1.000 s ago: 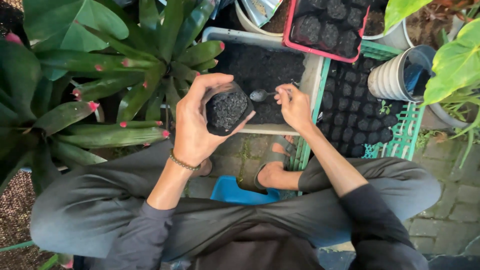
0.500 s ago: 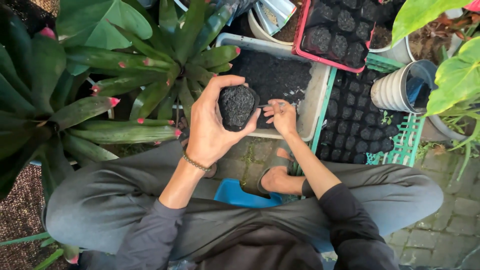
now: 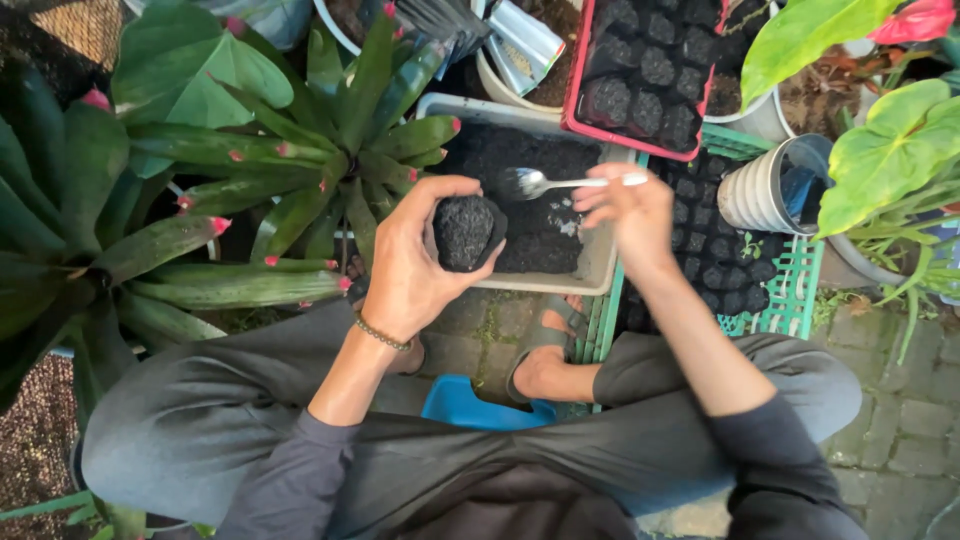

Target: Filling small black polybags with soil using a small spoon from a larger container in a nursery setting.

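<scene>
Outdoors, a seated person works between a red-tipped bromeliad (image 3: 300, 170) on the left and a green crate (image 3: 790, 280) of filled pots on the right. The left hand (image 3: 420, 260) wraps closed around a small black grow bag (image 3: 465, 232) brimming with dark soil, held just above the near rim of a grey soil tray (image 3: 605, 250). The right hand (image 3: 635, 205) pinches a metal spoon (image 3: 545, 182) by its handle, bowl over the tray. Judged from the tilt, a slack grip could tip the full bag and spill soil onto the paving. Half a second ago the spoon sat low against the bag; now it is raised and swung right.
</scene>
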